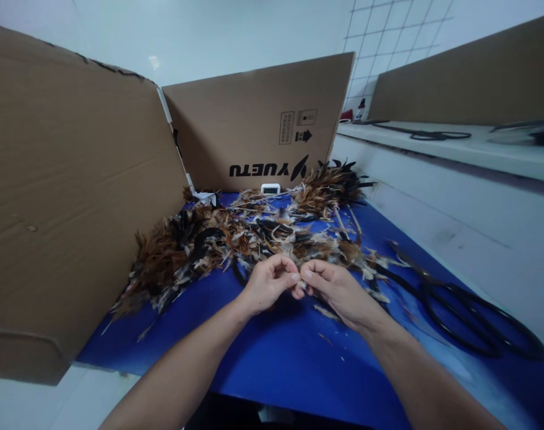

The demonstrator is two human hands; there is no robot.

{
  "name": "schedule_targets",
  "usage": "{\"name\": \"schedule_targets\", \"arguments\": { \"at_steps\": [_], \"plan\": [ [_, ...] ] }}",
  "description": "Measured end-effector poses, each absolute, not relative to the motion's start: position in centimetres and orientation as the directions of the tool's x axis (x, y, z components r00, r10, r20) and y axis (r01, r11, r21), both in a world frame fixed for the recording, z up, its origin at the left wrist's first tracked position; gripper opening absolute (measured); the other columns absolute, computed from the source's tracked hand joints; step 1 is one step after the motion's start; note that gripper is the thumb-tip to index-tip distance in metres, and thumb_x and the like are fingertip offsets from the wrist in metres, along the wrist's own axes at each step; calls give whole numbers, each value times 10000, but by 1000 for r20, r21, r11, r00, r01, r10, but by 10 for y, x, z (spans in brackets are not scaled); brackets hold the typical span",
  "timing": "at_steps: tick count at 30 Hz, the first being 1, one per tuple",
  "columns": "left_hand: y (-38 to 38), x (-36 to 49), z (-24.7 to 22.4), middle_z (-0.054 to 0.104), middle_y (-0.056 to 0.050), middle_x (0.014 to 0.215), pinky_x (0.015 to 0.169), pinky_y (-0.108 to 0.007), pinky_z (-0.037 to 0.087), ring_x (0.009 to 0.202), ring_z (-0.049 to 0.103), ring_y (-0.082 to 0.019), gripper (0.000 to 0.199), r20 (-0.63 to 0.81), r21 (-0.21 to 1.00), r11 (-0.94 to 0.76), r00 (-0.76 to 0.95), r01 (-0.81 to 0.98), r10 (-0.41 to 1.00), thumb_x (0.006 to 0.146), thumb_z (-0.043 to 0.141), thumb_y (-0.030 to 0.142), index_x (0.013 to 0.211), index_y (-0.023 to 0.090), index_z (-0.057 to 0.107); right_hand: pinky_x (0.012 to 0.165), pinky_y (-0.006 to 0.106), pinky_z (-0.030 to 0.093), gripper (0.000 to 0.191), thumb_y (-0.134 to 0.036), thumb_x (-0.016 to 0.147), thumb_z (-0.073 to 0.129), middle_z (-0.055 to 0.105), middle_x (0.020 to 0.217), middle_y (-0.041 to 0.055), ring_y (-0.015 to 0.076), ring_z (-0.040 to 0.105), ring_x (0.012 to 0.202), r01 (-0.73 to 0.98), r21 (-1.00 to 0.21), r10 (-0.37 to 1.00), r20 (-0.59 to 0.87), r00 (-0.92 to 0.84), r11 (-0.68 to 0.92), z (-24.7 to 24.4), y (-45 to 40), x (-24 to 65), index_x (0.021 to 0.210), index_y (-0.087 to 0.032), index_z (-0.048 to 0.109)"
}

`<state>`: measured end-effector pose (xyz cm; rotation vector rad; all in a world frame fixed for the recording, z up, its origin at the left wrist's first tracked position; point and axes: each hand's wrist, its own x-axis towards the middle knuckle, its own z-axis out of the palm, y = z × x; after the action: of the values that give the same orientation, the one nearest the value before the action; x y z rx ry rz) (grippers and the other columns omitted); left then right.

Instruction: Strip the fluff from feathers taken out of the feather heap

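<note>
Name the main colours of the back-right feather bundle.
The bundle is mostly brown and black, shown in the head view.

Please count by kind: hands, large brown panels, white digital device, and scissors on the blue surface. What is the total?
Hands: 2 (left hand, right hand)
Brown panels: 3 (left panel, back panel, right panel)
White digital device: 1
Scissors on the blue surface: 1
Total: 7
Feathers overlap too much to count.

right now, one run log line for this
left hand, right hand: fingertips together at small pale bit, identity unclear | feathers: heaped on blue table beyond hands | scissors: on table, right of hands
</note>
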<state>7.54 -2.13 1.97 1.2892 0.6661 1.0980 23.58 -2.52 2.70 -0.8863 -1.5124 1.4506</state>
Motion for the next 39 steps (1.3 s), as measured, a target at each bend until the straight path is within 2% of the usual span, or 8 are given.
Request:
{"name": "schedule_targets", "arguments": {
  "at_steps": [4, 8, 14, 20, 26, 35, 39],
  "plan": [
    [-23, 77, 23, 593, 4, 621, 577, -269, 494, 545, 598, -120, 286, 174, 968, -97, 342, -231, 923, 705, 684, 352, 769, 138, 506, 592, 269, 407, 295, -460, 799, 572, 587, 635, 19, 144, 548, 623, 25, -991, 931, 116, -346, 133, 28, -25, 236, 732, -173, 558],
    [-24, 79, 24, 592, 8, 609, 586, -272, 497, 544, 593, -116, 261, 161, 974, -102, 298, -203, 941, 706, 676, 336, 749, 137, 514, 570, 254, 393, 282, -435, 836, 519, 584, 627, 12, 128, 514, 594, 143, -958, 933, 195, -304, 247, 26, -24, 235, 738, -173, 557],
    [-24, 80, 23, 612, -8, 609, 588, -277, 510, 530, 596, -112, 280, 100, 967, -36, 246, -253, 964, 670, 711, 316, 742, 116, 528, 605, 265, 408, 222, -372, 871, 461, 590, 667, 5, 140, 531, 631, 313, -874, 923, 309, -229, 371, 21, -27, 231, 775, -193, 550],
    [-24, 79, 25, 632, -23, 601, 609, -269, 518, 538, 608, -112, 298, -17, 932, 107, 252, -347, 968, 624, 748, 278, 743, 104, 538, 662, 285, 415, 197, -311, 895, 436, 574, 726, 22, 153, 530, 687, 487, -684, 832, 519, -196, 542, 22, -33, 226, 766, -207, 543],
    [-24, 78, 24, 635, -31, 600, 606, -246, 515, 536, 609, -107, 293, -71, 904, 177, 272, -389, 960, 594, 761, 245, 727, 98, 546, 695, 300, 420, 166, -261, 910, 416, 561, 770, 37, 161, 538, 722, 553, -481, 693, 668, -272, 680, 16, -31, 227, 810, -210, 537],
    [-20, 78, 19, 647, -47, 586, 559, -227, 514, 507, 619, -117, 269, -124, 875, 244, 294, -419, 948, 576, 752, 186, 717, 96, 541, 775, 332, 452, 159, -157, 896, 408, 616, 848, 82, 197, 584, 835, 628, -190, 541, 722, -432, 754, 13, -31, 230, 897, -175, 566],
    [-18, 78, 16, 637, -34, 558, 551, -225, 513, 489, 613, -114, 262, -141, 863, 259, 285, -433, 948, 566, 752, 160, 707, 99, 539, 791, 350, 474, 186, -136, 886, 401, 637, 868, 95, 207, 597, 866, 623, -129, 493, 739, -459, 772, 12, -32, 231, 920, -166, 581]
  ]
}}
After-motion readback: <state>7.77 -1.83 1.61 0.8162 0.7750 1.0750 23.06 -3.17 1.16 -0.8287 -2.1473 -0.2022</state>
